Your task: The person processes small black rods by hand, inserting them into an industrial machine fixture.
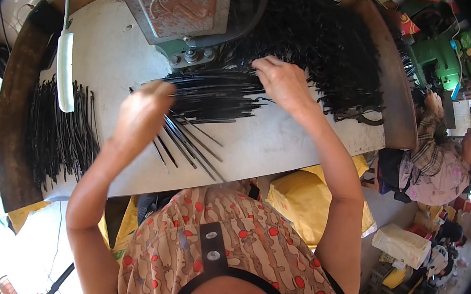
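Observation:
Thin black strips lie in a flat, lengthwise bundle [218,95] on the pale table, below the machine. My left hand [143,112], a little blurred, is closed at the left end of this bundle. Several black strips [181,141] fan out from under its fingers toward the table's near edge. My right hand [283,84] is closed in a pinch above the bundle's right end, beside the machine; whatever its fingertips hold is hidden. Just beyond both hands stands a grey machine head [174,0] with bolts and a green lower part [190,57].
A big tangled heap of black strips [329,41] covers the back right. Another strip pile [63,133] lies at the left, under a white tube lamp [65,72]. Raised boards [14,122] edge the table [282,146]. A person [440,159] sits by a green machine [440,60].

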